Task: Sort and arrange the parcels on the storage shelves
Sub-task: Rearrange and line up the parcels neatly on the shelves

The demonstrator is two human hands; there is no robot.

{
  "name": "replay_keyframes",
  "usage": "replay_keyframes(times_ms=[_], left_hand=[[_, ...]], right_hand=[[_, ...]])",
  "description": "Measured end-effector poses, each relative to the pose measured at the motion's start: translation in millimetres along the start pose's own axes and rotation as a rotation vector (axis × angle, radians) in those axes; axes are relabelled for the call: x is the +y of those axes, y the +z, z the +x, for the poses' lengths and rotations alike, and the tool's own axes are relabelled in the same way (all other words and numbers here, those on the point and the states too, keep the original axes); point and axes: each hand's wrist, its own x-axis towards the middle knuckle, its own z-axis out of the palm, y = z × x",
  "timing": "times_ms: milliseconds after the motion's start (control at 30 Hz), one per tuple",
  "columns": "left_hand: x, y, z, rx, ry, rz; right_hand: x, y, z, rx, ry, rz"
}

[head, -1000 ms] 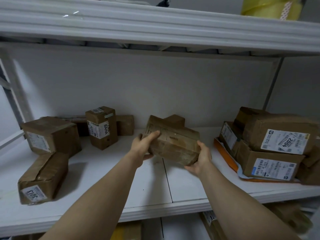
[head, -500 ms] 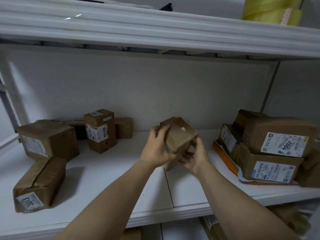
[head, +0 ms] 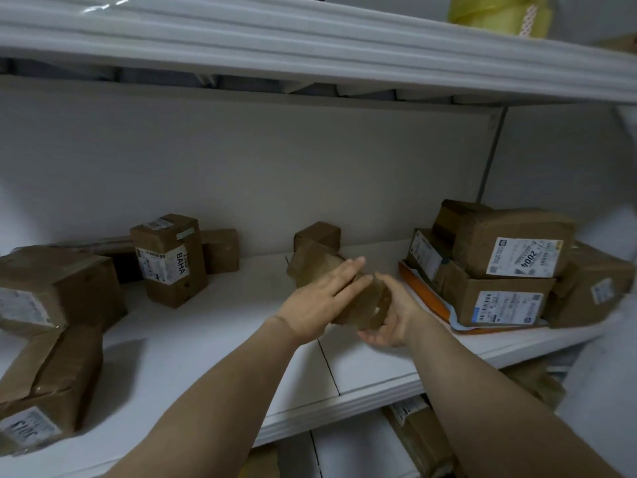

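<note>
Item: brown taped cardboard parcel (head: pixel 308 267), held tilted, clear of the white shelf board (head: pixel 206 339), over its middle.
Long axis: runs from the far left, higher, to the near right, lower.
Left hand (head: pixel 320 298): your fingers lie straight and flat across the upper face, pressing rather than clasping.
Right hand (head: pixel 393 319): cups the near, lower end from beneath, fingers curled round it. By my judgement it bears the weight.
Bearing: the right-hand stack lies just beside your right hand. The left-hand group is well apart.
Writing on item: none legible.
Behind: small brown cardboard cube (head: pixel 317 234), against the back wall.
Left: upright brown box with a white label (head: pixel 169 260), reading "BAHA".
Right: top brown parcel of the stack (head: pixel 510 243), label "2004". The stack sits on a flat orange mailer (head: pixel 427 298).
Near left: long brown parcel (head: pixel 51 381), label digits upside down and not surely readable.
</note>
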Motion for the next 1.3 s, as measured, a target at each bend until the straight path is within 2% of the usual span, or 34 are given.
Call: replay_keyframes(times_ms=[67,167,233,267,433,633,833,933,1167,1300], left_hand=[[7,0,1,-0.005,-0.011,0.007],[8,9,0,-0.015,-0.224,-0.024],[13,12,-1,-0.037,-0.273,-0.009],[16,14,-2,-0.062,-0.280,0.007],[34,18,-2,0.018,-0.133,0.019],[92,-6,-1,0.107,-0.223,-0.047],[185,-2,14,0.031,-0.232,-0.047],[230,0,16,0.049,-0.234,-0.058],[302,3,7,-0.311,-0.355,-0.116],[314,18,-12,-0.568,-0.358,0.026]], right_hand=[[10,-2,-3,-0.007,-0.007,0.101],[21,-9,-6,0.009,-0.065,0.209],[25,-18,-11,0.048,-0.101,0.244],[27,-22,-13,0.071,-0.108,0.243],[39,-45,-26,0.117,-0.103,0.251],[47,-77,-66,0.117,-0.093,0.185],[58,-157,-135,0.075,-0.120,0.172],[61,-200,-162,0.113,-0.095,0.125],[91,-252,-191,0.218,-0.024,-0.046],[111,-265,-189,0.330,0.041,-0.208]])
